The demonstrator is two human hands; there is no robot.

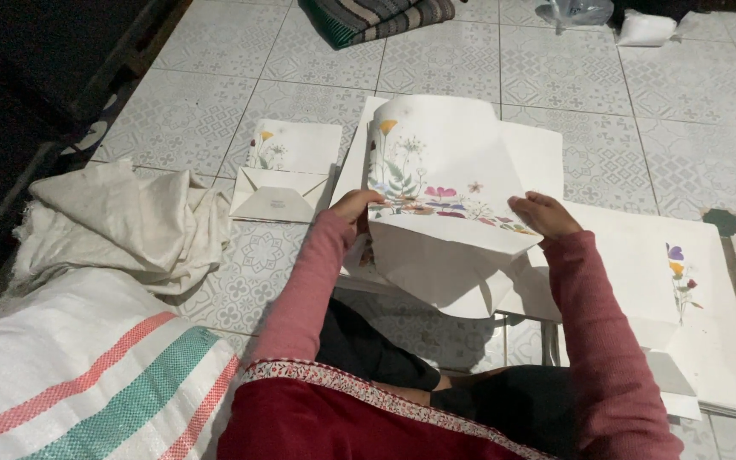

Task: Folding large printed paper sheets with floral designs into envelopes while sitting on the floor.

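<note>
A large white paper sheet (pixel 436 166) printed with coloured flowers is partly folded in front of me, its lower flap hanging down. My left hand (pixel 355 206) grips the sheet's left edge at the fold. Over at the right end of the same fold, my right hand (pixel 541 213) presses on the sheet with bent fingers. Both arms wear pink sleeves. The sheet lies over a stack of more white sheets (pixel 538 149) on the tiled floor.
A finished flowered paper bag (pixel 287 170) lies to the left on the tiles. More flowered sheets (pixel 683 281) lie at the right. A crumpled cream cloth (pixel 121 221) and a striped woven sack (pixel 87 375) are at the left. A striped mat (pixel 376 17) lies far back.
</note>
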